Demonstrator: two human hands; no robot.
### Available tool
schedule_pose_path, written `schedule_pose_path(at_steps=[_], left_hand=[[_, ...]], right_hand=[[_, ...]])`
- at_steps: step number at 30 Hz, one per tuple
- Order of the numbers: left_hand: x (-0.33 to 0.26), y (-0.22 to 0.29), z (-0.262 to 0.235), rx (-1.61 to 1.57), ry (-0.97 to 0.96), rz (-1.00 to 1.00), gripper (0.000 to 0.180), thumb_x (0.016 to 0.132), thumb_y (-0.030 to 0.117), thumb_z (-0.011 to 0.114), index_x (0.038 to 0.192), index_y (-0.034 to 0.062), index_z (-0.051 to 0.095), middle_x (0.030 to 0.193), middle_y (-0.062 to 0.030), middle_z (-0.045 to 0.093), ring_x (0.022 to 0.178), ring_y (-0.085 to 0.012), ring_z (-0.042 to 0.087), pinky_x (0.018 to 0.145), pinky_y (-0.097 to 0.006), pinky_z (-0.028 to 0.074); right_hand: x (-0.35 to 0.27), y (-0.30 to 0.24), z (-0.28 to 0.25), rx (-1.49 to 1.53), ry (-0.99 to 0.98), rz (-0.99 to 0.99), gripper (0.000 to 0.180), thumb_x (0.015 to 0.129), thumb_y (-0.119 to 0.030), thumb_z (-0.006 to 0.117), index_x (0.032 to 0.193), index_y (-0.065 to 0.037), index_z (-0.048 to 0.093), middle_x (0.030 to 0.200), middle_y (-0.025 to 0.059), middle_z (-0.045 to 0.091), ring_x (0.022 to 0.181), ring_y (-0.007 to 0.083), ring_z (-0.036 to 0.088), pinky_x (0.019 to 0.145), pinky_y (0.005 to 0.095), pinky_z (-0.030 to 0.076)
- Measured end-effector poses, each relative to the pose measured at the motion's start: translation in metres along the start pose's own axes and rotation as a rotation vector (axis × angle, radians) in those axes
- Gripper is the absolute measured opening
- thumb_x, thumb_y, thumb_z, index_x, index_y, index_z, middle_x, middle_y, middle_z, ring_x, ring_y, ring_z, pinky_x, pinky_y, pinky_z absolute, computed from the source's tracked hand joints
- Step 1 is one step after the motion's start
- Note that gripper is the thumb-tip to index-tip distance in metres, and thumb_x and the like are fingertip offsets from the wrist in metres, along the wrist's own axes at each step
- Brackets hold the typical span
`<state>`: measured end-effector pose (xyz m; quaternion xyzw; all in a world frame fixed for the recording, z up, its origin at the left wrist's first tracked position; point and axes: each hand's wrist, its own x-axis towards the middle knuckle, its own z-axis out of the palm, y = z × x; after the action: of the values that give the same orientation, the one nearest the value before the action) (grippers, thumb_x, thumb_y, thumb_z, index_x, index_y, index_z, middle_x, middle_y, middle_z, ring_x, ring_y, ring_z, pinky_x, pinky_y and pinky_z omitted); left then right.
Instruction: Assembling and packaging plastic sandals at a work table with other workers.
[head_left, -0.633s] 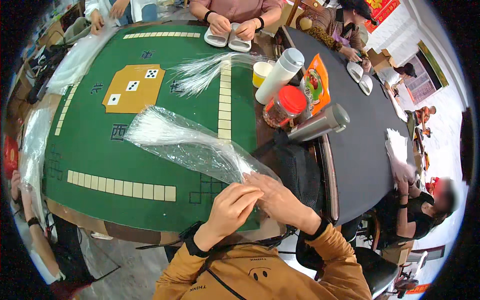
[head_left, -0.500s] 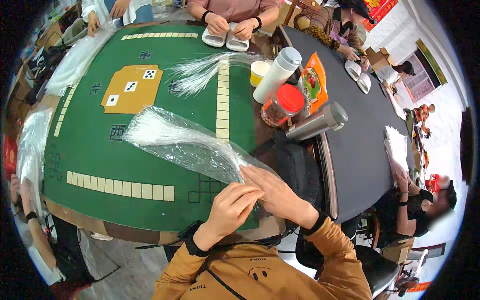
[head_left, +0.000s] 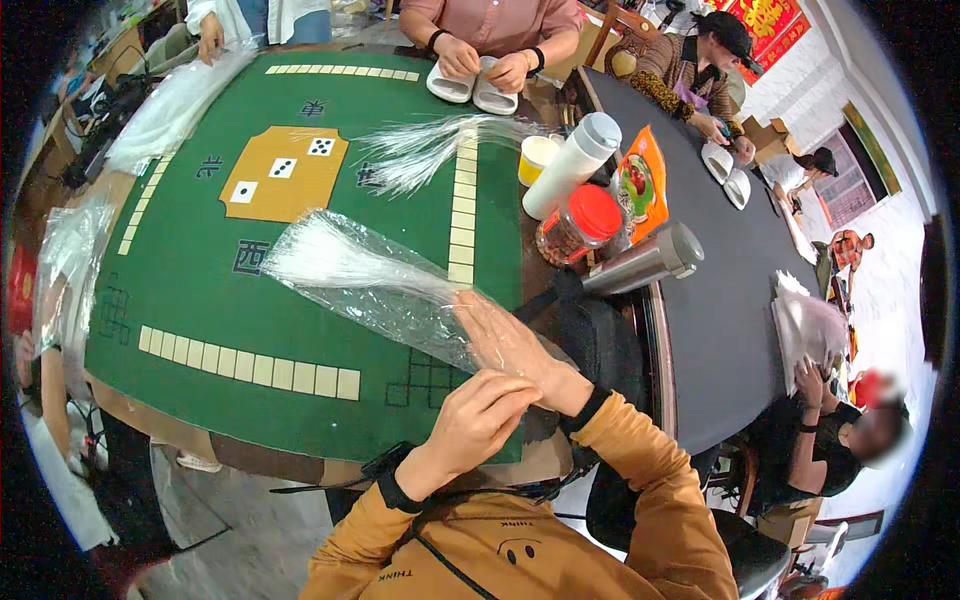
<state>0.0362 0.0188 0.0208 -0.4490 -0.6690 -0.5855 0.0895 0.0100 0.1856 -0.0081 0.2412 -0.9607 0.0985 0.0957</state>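
Note:
A bundle of thin white strands (head_left: 350, 256) lies in a long clear plastic bag (head_left: 410, 322) across the green table mat, its strands fanned out at the far left end. My right hand (head_left: 515, 350) lies over the narrow end, fingers stretched out flat and side by side on the bag. Just nearer to me, my left hand (head_left: 475, 425) is closed in a pinch at the bag's near end, by my right palm. The pinched bit of plastic is mostly hidden by the fingers. A second bunch of loose white strands (head_left: 425, 160) rests farther off on the mat.
Right of the mat stand a white bottle (head_left: 572, 165), a red-lidded jar (head_left: 580, 225), a yellow-white cup (head_left: 537, 160), an orange packet (head_left: 642, 185) and a steel flask (head_left: 645, 258). Co-workers sit around, one handling white slippers (head_left: 473, 85). A grey table (head_left: 720, 300) adjoins.
My right hand has slid up and left along the bag, farther over the strands. My left hand stays pinched near the bag's end. The whole view has shifted slightly.

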Motion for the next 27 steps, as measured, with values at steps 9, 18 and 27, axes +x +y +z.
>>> schedule_pose_path(at_steps=[9,18,27], left_hand=[[-0.001,-0.004,-0.001,-0.003,0.011,-0.017,0.032,0.075,-0.005,0.071,0.106,0.0057,0.07,0.106,-0.0079,0.068,0.091,-0.0283,0.066,0.078,-0.037,0.055],[0.0,-0.004,0.0,-0.012,0.003,-0.008,0.032,0.076,-0.004,0.071,0.106,0.0056,0.07,0.106,-0.0081,0.068,0.091,-0.0287,0.066,0.078,-0.037,0.055],[-0.002,-0.004,0.002,-0.017,-0.012,0.001,0.032,0.076,-0.005,0.071,0.106,0.0048,0.069,0.106,-0.008,0.068,0.089,-0.0282,0.065,0.076,-0.037,0.055]], right_hand=[[-0.016,-0.01,-0.021,0.095,-0.037,-0.077,0.063,0.085,-0.012,0.054,0.144,0.007,0.039,0.15,0.0228,0.038,0.138,0.0378,0.041,0.114,0.0455,0.036],[-0.039,-0.017,-0.061,0.023,-0.148,-0.101,0.065,0.085,-0.014,0.056,0.144,0.006,0.039,0.151,0.0211,0.038,0.138,0.0364,0.042,0.113,0.044,0.038],[-0.052,-0.022,-0.046,0.143,-0.009,0.106,0.07,0.086,-0.011,0.057,0.146,0.013,0.029,0.153,0.0314,0.03,0.141,0.0424,0.035,0.115,0.0446,0.034]])
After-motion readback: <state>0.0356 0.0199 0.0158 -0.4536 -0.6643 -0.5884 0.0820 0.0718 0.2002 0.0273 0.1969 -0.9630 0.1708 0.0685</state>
